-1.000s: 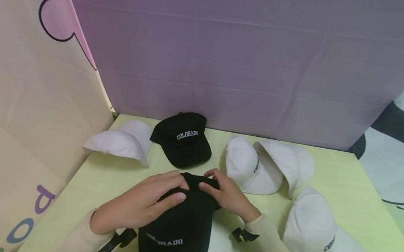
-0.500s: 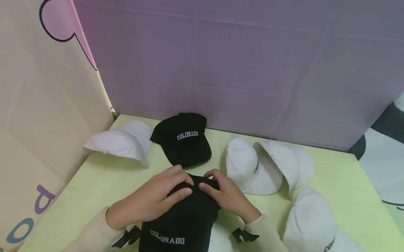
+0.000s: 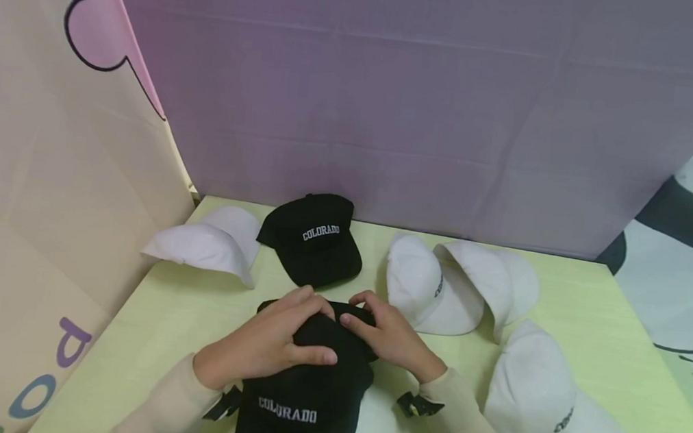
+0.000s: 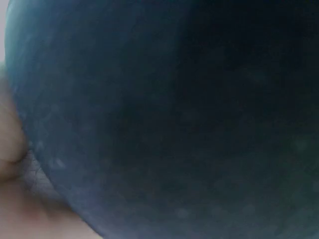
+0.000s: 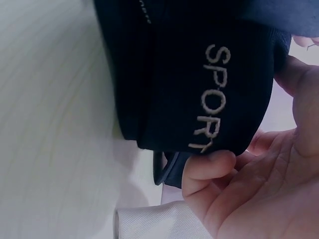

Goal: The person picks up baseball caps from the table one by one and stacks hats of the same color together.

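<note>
A black cap (image 3: 313, 389) with white COLORADO lettering lies at the front middle of the table, brim toward me. My left hand (image 3: 270, 344) is on its crown, thumb laid across the fabric and fingers bent over the far edge. At the far right edge, my right hand (image 3: 394, 337) grips the cap between thumb and fingers. In the right wrist view the black side (image 5: 199, 89) reads SPORT; layered edges show there, though I cannot tell whether a second cap is nested. Dark fabric (image 4: 174, 119) fills most of the left wrist view.
Another black cap (image 3: 314, 238) sits at the back of the table (image 3: 599, 300). White caps lie around: one (image 3: 198, 245) at back left, two (image 3: 412, 277) overlapping at back right, one (image 3: 535, 391) at front right. A purple cloth wall (image 3: 394, 97) stands behind.
My left hand has shifted right and slightly up along the cap, and its thumb has moved across the crown. The lettering has come fully into sight. My right hand stays in place.
</note>
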Available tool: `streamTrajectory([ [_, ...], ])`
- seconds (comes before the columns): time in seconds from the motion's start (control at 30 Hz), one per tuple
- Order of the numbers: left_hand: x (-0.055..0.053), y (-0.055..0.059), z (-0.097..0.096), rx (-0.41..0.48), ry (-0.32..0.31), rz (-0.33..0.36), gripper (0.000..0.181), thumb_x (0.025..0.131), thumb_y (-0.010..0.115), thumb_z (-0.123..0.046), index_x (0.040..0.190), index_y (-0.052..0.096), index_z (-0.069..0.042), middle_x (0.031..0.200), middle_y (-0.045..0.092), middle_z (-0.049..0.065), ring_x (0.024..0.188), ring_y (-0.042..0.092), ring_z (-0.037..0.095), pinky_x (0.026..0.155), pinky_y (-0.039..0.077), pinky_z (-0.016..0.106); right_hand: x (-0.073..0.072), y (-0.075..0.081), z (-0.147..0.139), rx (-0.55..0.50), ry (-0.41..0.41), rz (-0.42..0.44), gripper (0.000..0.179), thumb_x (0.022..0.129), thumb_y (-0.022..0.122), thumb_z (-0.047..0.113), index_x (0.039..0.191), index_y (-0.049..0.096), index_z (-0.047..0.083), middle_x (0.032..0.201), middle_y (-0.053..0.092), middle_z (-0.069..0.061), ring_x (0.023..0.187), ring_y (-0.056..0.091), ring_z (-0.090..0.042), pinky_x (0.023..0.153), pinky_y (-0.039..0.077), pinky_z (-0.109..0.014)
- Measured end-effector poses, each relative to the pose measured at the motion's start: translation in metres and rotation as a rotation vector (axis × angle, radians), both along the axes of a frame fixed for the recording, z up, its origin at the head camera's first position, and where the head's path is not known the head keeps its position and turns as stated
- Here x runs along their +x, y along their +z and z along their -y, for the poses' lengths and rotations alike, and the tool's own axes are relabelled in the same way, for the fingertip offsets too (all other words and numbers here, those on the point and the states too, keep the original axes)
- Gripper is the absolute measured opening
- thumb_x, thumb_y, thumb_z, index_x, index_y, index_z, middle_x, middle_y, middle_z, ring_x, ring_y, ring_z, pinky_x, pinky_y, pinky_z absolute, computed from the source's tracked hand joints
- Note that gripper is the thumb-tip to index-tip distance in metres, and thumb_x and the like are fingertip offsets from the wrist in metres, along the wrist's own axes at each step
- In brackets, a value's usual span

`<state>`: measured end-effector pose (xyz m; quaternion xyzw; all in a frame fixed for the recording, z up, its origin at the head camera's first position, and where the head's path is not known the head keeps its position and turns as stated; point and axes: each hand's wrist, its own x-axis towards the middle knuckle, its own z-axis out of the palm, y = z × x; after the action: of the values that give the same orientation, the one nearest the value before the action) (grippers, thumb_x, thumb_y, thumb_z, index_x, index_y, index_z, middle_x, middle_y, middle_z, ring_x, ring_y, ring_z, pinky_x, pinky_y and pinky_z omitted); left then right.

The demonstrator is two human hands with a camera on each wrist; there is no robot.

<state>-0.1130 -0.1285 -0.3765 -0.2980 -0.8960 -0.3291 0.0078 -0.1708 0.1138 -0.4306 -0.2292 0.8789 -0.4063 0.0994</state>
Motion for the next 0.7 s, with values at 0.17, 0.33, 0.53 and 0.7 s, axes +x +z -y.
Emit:
streamTrajectory([
  [0.17, -0.001, -0.003, -0.001, -0.028, 0.024, -0.021, 0.048, 0.085, 0.075, -0.06, 0.117, 0.061, -0.029, 0.101, 0.049, -0.013, 0.091, 0.05, 0.006, 0.081, 0.046, 0.028, 0.0, 0.001, 0.0, 0.002, -0.003, 0.007, 0.04, 0.101, 0.062, 0.045, 0.127, 0.061, 0.014, 0.108, 0.071, -0.004, 0.093, 0.064, -0.015, 0.081, 0.051, -0.033],
  [0.33, -0.002, -0.006, -0.002, -0.058, 0.051, -0.061, 0.042, 0.088, 0.074, -0.055, 0.114, 0.062, -0.025, 0.096, 0.048, -0.011, 0.09, 0.042, 0.008, 0.083, 0.037, 0.031, 0.001, 0.002, 0.001, 0.006, -0.008, 0.011, 0.039, 0.101, 0.062, 0.045, 0.126, 0.061, 0.015, 0.112, 0.071, -0.005, 0.096, 0.065, -0.015, 0.083, 0.051, -0.035],
  [0.53, -0.005, -0.01, -0.003, -0.084, 0.07, -0.073, 0.037, 0.091, 0.074, -0.049, 0.111, 0.061, -0.02, 0.098, 0.044, -0.007, 0.092, 0.036, 0.011, 0.083, 0.032, 0.033, 0.001, 0.001, 0.0, 0.011, -0.008, -0.002, 0.037, 0.101, 0.061, 0.046, 0.125, 0.061, 0.017, 0.115, 0.071, -0.004, 0.098, 0.065, -0.015, 0.085, 0.051, -0.036],
  [0.7, -0.007, -0.012, -0.002, -0.082, 0.066, -0.072, 0.037, 0.093, 0.074, -0.046, 0.112, 0.059, -0.018, 0.112, 0.047, -0.003, 0.101, 0.039, 0.013, 0.088, 0.042, 0.035, 0.001, 0.001, 0.0, 0.011, -0.012, -0.004, 0.035, 0.101, 0.061, 0.045, 0.125, 0.061, 0.019, 0.119, 0.071, -0.004, 0.101, 0.066, -0.017, 0.087, 0.051, -0.037],
])
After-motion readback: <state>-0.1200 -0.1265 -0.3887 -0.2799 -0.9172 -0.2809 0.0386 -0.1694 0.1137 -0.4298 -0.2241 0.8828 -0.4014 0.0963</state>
